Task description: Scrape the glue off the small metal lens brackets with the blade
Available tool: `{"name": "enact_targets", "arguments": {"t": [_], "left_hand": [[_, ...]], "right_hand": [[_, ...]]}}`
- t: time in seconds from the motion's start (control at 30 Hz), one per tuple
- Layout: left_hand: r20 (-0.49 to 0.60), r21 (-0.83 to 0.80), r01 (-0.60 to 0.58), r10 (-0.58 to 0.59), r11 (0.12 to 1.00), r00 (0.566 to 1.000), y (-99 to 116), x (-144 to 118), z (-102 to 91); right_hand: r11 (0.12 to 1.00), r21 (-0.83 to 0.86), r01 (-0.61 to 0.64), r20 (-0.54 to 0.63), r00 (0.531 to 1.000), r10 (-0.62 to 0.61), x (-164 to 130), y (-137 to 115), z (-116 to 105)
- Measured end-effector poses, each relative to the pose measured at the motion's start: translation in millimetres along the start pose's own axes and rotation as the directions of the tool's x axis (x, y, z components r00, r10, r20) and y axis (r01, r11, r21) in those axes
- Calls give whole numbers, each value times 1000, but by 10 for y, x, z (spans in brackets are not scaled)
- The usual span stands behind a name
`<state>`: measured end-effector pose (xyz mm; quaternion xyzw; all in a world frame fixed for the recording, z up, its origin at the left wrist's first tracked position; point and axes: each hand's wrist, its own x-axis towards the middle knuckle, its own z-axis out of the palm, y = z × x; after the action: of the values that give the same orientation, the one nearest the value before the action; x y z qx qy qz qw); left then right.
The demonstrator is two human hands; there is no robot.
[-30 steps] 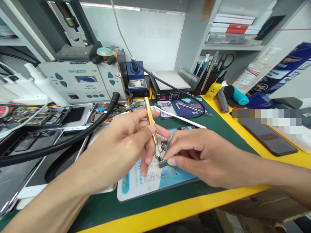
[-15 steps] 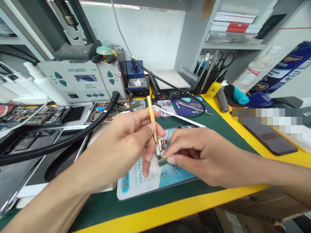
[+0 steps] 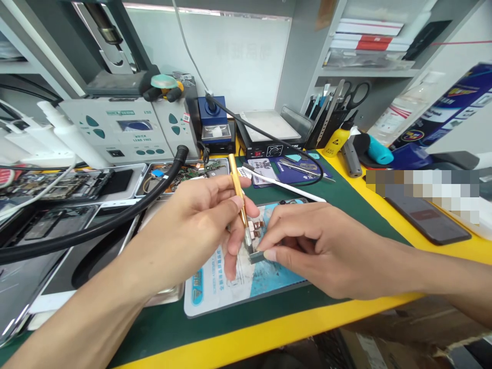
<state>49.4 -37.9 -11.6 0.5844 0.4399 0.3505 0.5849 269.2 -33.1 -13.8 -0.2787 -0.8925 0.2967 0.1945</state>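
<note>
Between the thumb and fingers of my left hand [image 3: 209, 218] is a slim gold-handled brush [image 3: 237, 184], slanting down toward me. Its silver ferrule ends in a dark tip, which meets a small grey rectangular part [image 3: 257, 257]. The thumb and index finger of my right hand [image 3: 307, 241] pinch that part by its right end. Copper-coloured flex pieces [image 3: 258, 227] show just behind it, partly covered by my fingers. Underneath lies a white and blue printed work pad [image 3: 215, 297], stained in the middle.
A white soldering iron [image 3: 286, 185] lies behind my right hand. At left, a black hose [image 3: 126, 220] crosses over phone parts and trays of circuit boards [image 3: 184, 174]. A grey hot-air station [image 3: 126, 128] stands at the back. On the right rests a dark phone [image 3: 426, 212].
The brush's upper end has shifted slightly left and its tip remains at the grey part. My right hand keeps its pinch almost unmoved.
</note>
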Motion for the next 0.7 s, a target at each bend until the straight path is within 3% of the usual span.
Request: {"name": "enact_targets", "arguments": {"t": [0.4, 0.7], "left_hand": [[-44, -3, 4, -4, 1000, 999, 51, -5, 29], [-86, -28, 13, -15, 1000, 996, 45, 4, 27]], "right_hand": [[999, -8, 33, 0, 999, -33, -23, -3, -18], [988, 102, -120, 27, 993, 118, 7, -24, -50]]}}
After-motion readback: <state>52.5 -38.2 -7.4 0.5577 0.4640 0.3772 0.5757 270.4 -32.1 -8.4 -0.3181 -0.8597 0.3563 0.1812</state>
